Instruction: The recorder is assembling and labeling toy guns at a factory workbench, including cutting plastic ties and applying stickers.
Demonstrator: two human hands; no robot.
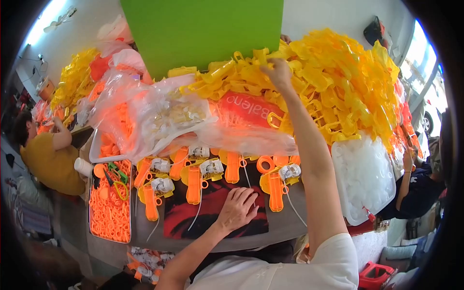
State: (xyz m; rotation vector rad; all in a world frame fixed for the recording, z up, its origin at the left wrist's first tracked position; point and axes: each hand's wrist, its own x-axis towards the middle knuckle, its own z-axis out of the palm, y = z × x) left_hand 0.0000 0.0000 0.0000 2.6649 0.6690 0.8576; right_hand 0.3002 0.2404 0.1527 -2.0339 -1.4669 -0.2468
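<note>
On the dark red and black mat (179,217), my left hand (237,209) rests with fingers loosely bent and slightly apart, beside a thin white tube. Nothing shows in its grasp. My right arm stretches far forward, and my right hand (278,73) is at the heap of yellow plastic shells (333,72); its fingers are blurred, so a hold cannot be made out. Ahead of my left hand lie several part-assembled toy water guns (195,183), with orange grips, yellow shells, whitish mechanisms and thin tubes. One (276,191) lies to the right of that hand.
A metal tray (131,212) of small orange parts stands left, with green-handled pliers (118,174) on top. Clear plastic bags (164,113) sit behind the guns. A bag of whitish parts (362,179) is at right. A green panel (203,34) rises behind. Other people sit both sides.
</note>
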